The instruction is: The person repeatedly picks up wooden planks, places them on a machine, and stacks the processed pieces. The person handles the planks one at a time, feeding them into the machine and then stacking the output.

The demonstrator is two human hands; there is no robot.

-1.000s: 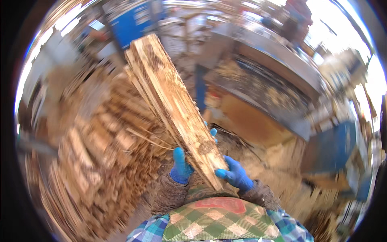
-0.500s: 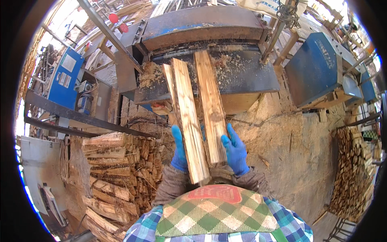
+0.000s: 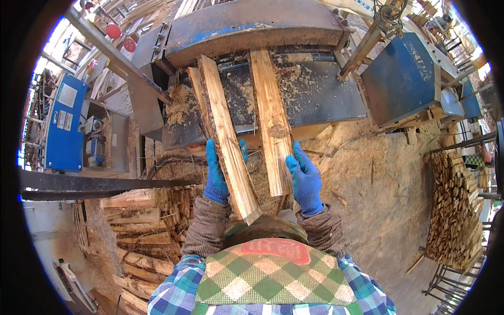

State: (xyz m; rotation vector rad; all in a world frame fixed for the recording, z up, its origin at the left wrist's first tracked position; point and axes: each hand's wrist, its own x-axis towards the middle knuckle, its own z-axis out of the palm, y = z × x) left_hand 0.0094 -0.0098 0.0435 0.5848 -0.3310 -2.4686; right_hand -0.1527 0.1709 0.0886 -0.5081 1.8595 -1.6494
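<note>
My left hand (image 3: pixel 216 176), in a blue glove, is closed round a long rough wooden board (image 3: pixel 223 128), its fingertips showing past the board's right edge. Against the left side of that board lies a narrower wooden strip (image 3: pixel 197 94); whether my hand also grips it is hidden. My right hand (image 3: pixel 306 181), gloved in blue too, grips the right edge of a second board (image 3: pixel 272 118), its fingers partly out of sight below. Both boards point away from me, their far ends over the machine's dark metal table (image 3: pixel 325 94), with a gap between them.
Behind the table stands the machine's heavy housing (image 3: pixel 252 31). Sawdust (image 3: pixel 181 105) is heaped on the table. Stacked wood (image 3: pixel 139 226) stands at the left, below a dark metal rail (image 3: pixel 105 184). A blue cabinet (image 3: pixel 401 79) and another wood pile (image 3: pixel 454 215) are at the right.
Both hands have carried the boards forward, farther over the metal table. The gap between the two boards has widened. My view has shifted as well.
</note>
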